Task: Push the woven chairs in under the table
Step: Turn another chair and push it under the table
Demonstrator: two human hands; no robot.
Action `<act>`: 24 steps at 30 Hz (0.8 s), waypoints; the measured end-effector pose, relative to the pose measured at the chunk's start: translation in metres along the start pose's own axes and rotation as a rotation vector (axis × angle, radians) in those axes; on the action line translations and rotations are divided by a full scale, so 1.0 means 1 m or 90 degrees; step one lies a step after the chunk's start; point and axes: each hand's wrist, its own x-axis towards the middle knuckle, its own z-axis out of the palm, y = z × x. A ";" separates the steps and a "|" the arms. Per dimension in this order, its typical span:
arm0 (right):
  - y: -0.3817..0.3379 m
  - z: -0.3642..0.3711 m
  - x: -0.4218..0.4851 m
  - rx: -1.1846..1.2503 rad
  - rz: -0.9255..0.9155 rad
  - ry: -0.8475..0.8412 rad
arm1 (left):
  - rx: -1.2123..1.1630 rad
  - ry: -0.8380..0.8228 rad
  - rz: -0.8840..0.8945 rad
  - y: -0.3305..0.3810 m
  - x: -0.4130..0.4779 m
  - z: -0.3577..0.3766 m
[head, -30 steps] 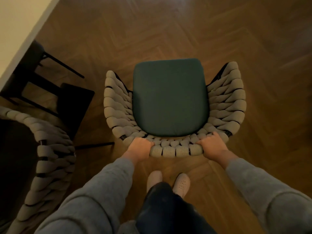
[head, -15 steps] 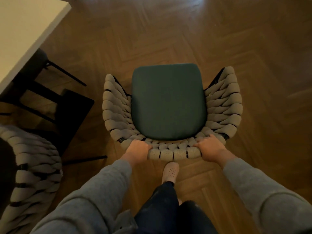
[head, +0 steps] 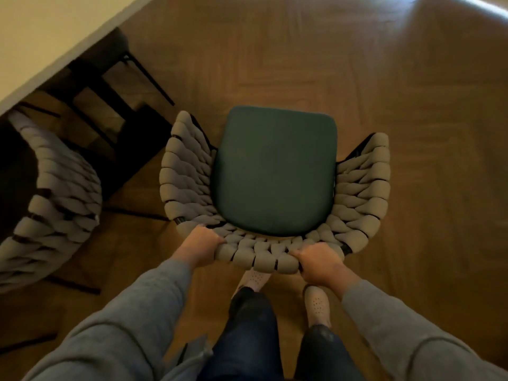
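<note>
Up and left of the held chair, table: the pale table (head: 52, 37) crosses the top-left corner, its edge running diagonally; dark frame members show beneath it.

Floor: herringbone wood floor (head: 412, 105) lies open ahead and to the right of the held chair.

Held chair: the woven chair (head: 189, 182) with a dark green seat cushion (head: 275, 169) stands on open floor, wholly clear of the table, its open front pointing up the frame rather than at the table edge.

Second chair: another woven chair (head: 55, 215), left of the held one, sits partly under the table.

Key relation: the table lies forward-left of the grip, so I judge the chair needs turning leftward before it is pushed; the left hand is on the table side.

Left hand: the left hand (head: 200, 247) is closed over the backrest's top rim, left of centre.

Right hand: the right hand (head: 319, 264) is wrapped around the same rim, right of centre.
</note>
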 end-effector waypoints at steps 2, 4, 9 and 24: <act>0.002 0.005 -0.006 -0.031 -0.041 -0.010 | -0.038 -0.010 -0.032 0.016 -0.020 0.008; 0.004 0.012 -0.013 -0.067 -0.087 -0.023 | -0.075 -0.017 -0.069 0.037 -0.041 0.023; 0.010 0.030 -0.027 -0.149 -0.178 -0.070 | -0.150 -0.035 -0.145 0.092 -0.081 0.059; 0.057 -0.064 0.065 -0.272 -0.282 -0.064 | -0.292 0.000 -0.176 0.076 -0.042 0.025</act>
